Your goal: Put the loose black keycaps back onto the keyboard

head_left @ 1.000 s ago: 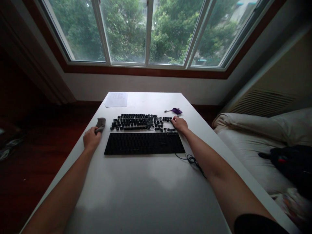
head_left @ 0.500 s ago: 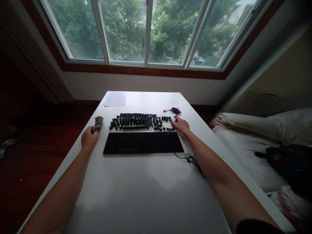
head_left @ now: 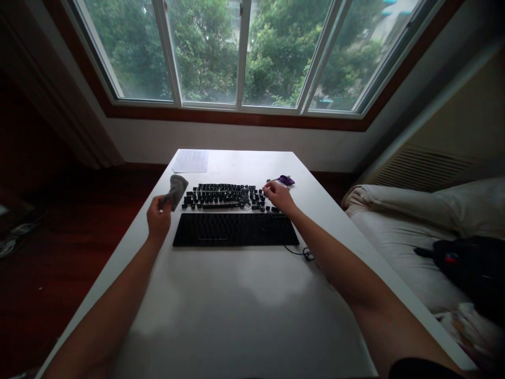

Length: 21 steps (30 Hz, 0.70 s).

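My left hand (head_left: 159, 217) is closed on a grey cloth (head_left: 177, 190), which hangs up and to the right of the fingers, left of the loose keycaps. Several black keycaps (head_left: 221, 197) stand in rows on the white table (head_left: 221, 310). My right hand (head_left: 281, 197) is over the right end of these rows, fingertips pinched together; whether a keycap is between them is too small to tell. In front of the keycaps lies a black keyboard (head_left: 235, 230), its cable (head_left: 306, 255) partly hidden by my right forearm.
A purple object with a thin stick-like part (head_left: 286, 180) lies beyond my right hand. A sheet of paper (head_left: 191, 160) rests at the table's far left corner. Windows (head_left: 236, 63) are behind the table, and a bed with a black bag (head_left: 469, 263) is at the right.
My left hand has risen and moved right with the cloth, which now stands more spread out. My right hand has shifted left and slightly up over the keycaps.
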Each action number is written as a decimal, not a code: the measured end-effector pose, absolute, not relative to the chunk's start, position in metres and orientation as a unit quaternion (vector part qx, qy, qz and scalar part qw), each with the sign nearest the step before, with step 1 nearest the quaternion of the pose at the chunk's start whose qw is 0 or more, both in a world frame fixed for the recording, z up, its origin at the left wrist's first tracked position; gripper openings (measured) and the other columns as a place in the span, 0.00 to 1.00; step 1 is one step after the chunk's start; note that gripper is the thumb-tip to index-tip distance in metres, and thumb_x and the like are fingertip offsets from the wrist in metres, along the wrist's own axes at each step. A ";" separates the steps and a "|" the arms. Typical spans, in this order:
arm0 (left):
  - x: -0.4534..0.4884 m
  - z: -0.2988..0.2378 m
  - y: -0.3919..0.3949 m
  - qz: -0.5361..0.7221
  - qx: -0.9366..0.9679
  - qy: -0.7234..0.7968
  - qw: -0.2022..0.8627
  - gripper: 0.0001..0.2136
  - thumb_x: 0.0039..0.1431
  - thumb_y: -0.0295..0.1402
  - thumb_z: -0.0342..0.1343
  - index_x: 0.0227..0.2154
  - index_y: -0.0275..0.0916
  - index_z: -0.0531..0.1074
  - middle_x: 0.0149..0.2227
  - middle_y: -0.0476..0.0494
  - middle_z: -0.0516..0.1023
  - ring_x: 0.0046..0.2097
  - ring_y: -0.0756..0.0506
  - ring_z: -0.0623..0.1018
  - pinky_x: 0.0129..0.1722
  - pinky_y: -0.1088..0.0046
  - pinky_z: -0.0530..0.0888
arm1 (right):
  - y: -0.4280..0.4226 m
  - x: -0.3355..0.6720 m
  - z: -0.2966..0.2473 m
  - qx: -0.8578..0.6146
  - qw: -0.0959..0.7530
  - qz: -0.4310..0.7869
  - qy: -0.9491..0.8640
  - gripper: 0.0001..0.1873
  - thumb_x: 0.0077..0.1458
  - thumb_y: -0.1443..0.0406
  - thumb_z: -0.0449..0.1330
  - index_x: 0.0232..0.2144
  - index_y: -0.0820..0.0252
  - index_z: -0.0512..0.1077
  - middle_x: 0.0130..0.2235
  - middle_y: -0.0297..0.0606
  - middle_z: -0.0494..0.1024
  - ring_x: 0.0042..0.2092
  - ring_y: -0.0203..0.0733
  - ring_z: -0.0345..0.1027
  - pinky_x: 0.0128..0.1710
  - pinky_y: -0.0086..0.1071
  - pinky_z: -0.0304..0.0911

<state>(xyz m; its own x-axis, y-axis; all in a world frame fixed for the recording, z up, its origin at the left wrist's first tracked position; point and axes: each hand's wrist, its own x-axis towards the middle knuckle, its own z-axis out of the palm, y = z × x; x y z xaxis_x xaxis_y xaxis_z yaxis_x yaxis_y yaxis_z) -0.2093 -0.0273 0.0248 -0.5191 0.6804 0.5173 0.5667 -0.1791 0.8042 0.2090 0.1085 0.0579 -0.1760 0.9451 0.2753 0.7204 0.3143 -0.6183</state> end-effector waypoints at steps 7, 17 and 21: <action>-0.141 0.038 -0.058 0.476 0.646 0.591 0.076 0.09 0.63 0.35 0.52 0.44 0.42 0.72 0.44 0.43 0.77 0.48 0.41 0.76 0.51 0.60 0.74 | 0.041 0.065 0.073 -0.278 0.340 0.565 -0.699 0.24 0.60 0.52 0.59 0.54 0.55 0.65 0.45 0.38 0.78 0.44 0.41 0.73 0.36 0.30 0.70; -0.205 0.001 -0.088 0.394 0.711 0.579 0.060 0.10 0.62 0.32 0.52 0.45 0.42 0.73 0.49 0.41 0.76 0.55 0.39 0.73 0.59 0.57 0.70 | 0.020 -0.023 0.054 -0.319 0.319 0.377 -0.809 0.19 0.63 0.55 0.54 0.54 0.54 0.62 0.41 0.35 0.78 0.39 0.40 0.71 0.41 0.32 0.66; -0.229 -0.011 -0.078 0.357 0.679 0.642 0.002 0.17 0.61 0.37 0.57 0.52 0.40 0.70 0.51 0.38 0.75 0.54 0.37 0.73 0.58 0.55 0.69 | 0.025 -0.048 0.061 -0.374 0.167 0.190 -0.892 0.22 0.64 0.52 0.52 0.54 0.56 0.61 0.40 0.41 0.80 0.39 0.48 0.74 0.40 0.36 0.64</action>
<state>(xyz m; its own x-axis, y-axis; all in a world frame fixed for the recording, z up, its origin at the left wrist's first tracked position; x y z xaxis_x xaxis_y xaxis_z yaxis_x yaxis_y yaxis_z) -0.2290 -0.0781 -0.0112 -0.0784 0.8729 0.4815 0.8699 -0.1760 0.4608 -0.0484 0.0253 0.0612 -0.6650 0.7304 0.1558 0.6031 0.6483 -0.4648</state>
